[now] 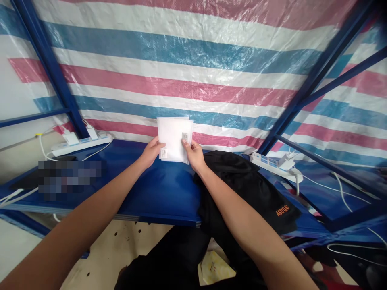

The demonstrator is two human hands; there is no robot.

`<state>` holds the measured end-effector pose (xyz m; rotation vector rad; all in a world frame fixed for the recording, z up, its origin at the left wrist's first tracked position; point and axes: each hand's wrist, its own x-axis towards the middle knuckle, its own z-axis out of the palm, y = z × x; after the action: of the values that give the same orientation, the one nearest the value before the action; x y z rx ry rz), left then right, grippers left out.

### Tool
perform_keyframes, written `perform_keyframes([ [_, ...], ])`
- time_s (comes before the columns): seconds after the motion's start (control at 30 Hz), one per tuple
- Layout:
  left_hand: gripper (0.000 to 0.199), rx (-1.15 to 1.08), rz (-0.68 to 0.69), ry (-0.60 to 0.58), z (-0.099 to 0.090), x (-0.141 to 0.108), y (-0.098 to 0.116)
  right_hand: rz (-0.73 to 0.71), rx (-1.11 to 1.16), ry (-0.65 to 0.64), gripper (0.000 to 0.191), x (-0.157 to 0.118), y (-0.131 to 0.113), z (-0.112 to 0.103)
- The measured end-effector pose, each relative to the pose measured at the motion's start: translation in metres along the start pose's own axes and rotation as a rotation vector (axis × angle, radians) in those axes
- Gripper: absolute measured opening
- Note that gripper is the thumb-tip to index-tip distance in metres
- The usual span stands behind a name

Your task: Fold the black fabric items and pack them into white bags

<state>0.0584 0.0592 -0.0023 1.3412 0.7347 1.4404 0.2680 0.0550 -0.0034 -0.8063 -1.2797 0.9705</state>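
A small stack of flat white packets [173,137] is held up above the blue shelf, its sheets slightly offset from one another. Small printed labels show at its lower left corner and right side. My left hand [152,152] grips the lower left edge, thumb on the front face. At the right edge, my right hand [194,154] pinches the stack, its thumb beside the printed text. The fingers behind the packets are mostly hidden.
On the blue shelf [163,193], black clothing [256,189] lies to the right. White power strips [81,144] with cables sit at both sides. Blue metal posts and a striped sheet [181,52] stand behind. A yellow packet [215,268] is below.
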Motion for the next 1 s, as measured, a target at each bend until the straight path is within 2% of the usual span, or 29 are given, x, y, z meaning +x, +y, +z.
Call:
perform_keyframes([
  [0.07,0.057,0.052,0.100,0.035,0.003,0.001,-0.003,-0.015,0.004,0.003,0.054,-0.001,-0.001,0.001],
  [0.13,0.056,0.093,0.142,0.052,0.005,0.000,-0.005,0.004,0.024,-0.030,0.055,-0.003,0.000,0.002],
  [0.3,0.060,0.084,0.108,0.021,0.010,-0.006,-0.006,0.067,-0.024,-0.080,0.058,-0.005,0.002,0.003],
  [0.47,0.060,0.074,0.104,0.054,0.014,-0.005,-0.009,0.008,-0.084,-0.040,0.058,-0.003,0.005,0.000],
  [0.57,0.061,0.073,0.106,0.043,0.012,-0.003,-0.014,0.028,-0.108,-0.053,0.056,-0.001,0.007,-0.001],
  [0.73,0.054,0.156,0.114,0.142,0.005,0.002,-0.017,0.011,-0.113,-0.056,0.055,0.002,0.002,-0.005],
  [0.83,0.047,0.210,0.053,0.199,-0.002,0.003,-0.013,0.013,-0.174,-0.045,0.057,0.002,-0.003,-0.007],
  [0.9,0.040,0.288,-0.035,0.223,-0.007,0.003,-0.008,0.046,-0.219,-0.057,0.059,0.001,-0.004,-0.008],
  [1.0,0.033,0.545,-0.157,0.213,-0.016,0.001,0.000,0.149,-0.286,-0.116,0.058,0.000,0.000,-0.009],
])
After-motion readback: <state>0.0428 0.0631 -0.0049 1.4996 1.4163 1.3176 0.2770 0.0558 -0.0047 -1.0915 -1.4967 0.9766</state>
